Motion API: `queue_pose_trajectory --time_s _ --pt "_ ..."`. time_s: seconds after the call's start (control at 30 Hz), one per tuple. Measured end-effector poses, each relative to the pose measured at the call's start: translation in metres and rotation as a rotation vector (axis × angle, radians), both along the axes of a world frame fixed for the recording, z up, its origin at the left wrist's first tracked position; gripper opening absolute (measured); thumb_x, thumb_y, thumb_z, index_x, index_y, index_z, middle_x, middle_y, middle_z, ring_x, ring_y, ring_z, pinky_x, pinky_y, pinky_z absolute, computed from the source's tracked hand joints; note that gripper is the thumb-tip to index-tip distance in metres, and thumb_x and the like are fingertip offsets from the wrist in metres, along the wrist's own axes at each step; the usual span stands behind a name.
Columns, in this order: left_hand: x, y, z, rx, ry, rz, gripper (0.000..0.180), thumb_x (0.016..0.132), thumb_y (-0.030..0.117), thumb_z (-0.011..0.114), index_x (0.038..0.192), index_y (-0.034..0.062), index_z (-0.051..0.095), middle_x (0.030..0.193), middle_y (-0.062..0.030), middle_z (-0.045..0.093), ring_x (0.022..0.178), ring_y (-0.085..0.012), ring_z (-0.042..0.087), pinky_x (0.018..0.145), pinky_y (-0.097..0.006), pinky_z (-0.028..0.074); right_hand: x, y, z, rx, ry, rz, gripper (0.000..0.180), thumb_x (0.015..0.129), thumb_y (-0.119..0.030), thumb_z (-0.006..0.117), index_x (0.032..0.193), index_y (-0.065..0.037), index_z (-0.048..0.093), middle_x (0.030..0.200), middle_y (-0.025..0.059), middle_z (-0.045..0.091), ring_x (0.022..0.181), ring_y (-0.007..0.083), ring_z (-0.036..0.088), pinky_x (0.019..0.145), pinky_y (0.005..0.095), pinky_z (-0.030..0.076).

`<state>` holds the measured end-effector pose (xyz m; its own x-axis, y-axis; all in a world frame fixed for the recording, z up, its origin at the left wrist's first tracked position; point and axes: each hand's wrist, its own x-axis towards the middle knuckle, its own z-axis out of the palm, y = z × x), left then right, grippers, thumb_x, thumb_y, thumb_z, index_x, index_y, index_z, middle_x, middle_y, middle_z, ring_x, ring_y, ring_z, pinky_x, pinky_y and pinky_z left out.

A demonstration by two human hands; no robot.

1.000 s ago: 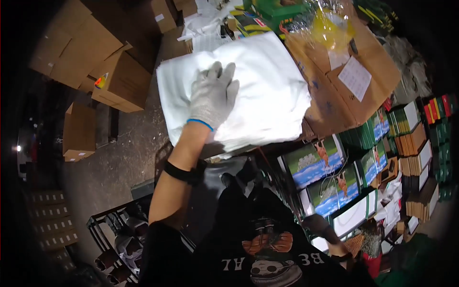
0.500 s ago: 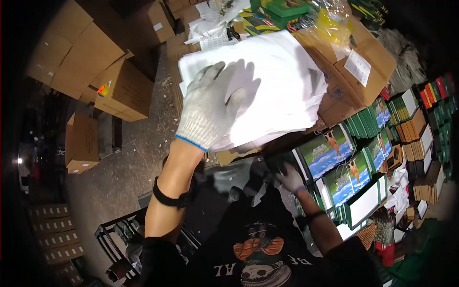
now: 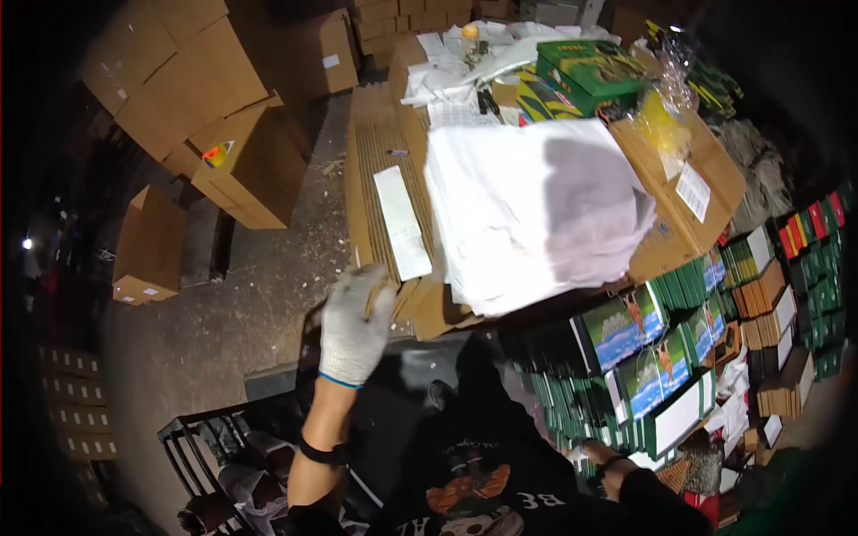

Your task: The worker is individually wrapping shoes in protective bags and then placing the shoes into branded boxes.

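Observation:
My left hand (image 3: 354, 326), in a whitish knitted glove with a blue hem, is beside the near left corner of the stacked flat cardboard (image 3: 375, 196). Its thumb and fingers are apart and nothing shows held between them. To the right of it lies a thick stack of white paper sheets (image 3: 509, 205), with a shadow over its right part. My right hand (image 3: 594, 452) is low at my right side, next to stacks of green boxes (image 3: 572, 406). Its fingers are small and partly hidden, so their grip is unclear.
A narrow white strip (image 3: 402, 223) lies on the cardboard. Behind the paper are a green box (image 3: 594, 71) and loose papers; an open carton (image 3: 688, 188) stands right. Brown cartons (image 3: 255, 170) stand on the left floor. A black slatted rack (image 3: 210, 447) is at lower left.
My left hand has come off the white paper stack and moved down to the cardboard corner. My right hand has dropped lower beside the green boxes. The view has shifted left.

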<state>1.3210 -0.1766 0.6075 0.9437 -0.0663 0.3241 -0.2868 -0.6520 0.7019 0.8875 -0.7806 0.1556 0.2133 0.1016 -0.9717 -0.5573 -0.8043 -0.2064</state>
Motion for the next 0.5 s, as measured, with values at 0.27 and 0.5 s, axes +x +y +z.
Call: queue_pose_trajectory --time_s 0.27,0.5 --pt "0.054 -0.064 0.009 -0.156 -0.035 -0.131 0.037 0.1 0.014 0.071 0.134 -0.0005 0.072 0.127 -0.0241 0.073 0.121 -0.0387 0.071 0.105 -0.042 0.056 0.38 0.17 0.38 -0.315 -0.287 0.831 0.045 0.091 -0.042 0.073 0.126 -0.015 0.082 0.121 0.0211 0.079 0.118 0.0357 0.075 0.107 0.0501 0.057" --pt "0.072 -0.067 0.022 -0.27 -0.028 -0.154 0.027 0.094 0.001 0.07 0.119 -0.0001 0.077 0.13 -0.0197 0.073 0.123 -0.0377 0.071 0.106 -0.041 0.057 0.479 0.24 0.592 0.09 -1.075 0.545 0.046 0.094 -0.044 0.08 0.12 -0.007 0.078 0.106 0.0202 0.079 0.098 0.039 0.078 0.091 0.0448 0.062"
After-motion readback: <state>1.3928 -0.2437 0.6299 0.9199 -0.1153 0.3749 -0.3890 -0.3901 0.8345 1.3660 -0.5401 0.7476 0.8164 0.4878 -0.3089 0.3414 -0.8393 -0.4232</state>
